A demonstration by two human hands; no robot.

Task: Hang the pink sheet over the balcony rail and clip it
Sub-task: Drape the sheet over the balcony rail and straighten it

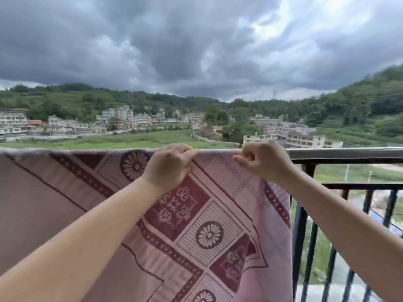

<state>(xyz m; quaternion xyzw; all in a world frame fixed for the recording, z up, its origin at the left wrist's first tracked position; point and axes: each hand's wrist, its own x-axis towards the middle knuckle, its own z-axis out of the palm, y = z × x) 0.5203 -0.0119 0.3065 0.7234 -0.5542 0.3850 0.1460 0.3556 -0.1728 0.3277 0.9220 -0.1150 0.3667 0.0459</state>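
The pink sheet (65, 192), patterned with dark red flowers and squares, hangs draped over the metal balcony rail (344, 154) and covers its left and middle stretch. My left hand (170, 166) grips the sheet's top fold at the rail, fingers curled over it. A little to the right, my right hand (261, 160) pinches the sheet near its right edge, also at the rail. No clip is visible.
Bare rail runs on to the right of the sheet, with black vertical bars (314, 247) below it. Beyond the rail lie a green field, houses, wooded hills and a dark cloudy sky.
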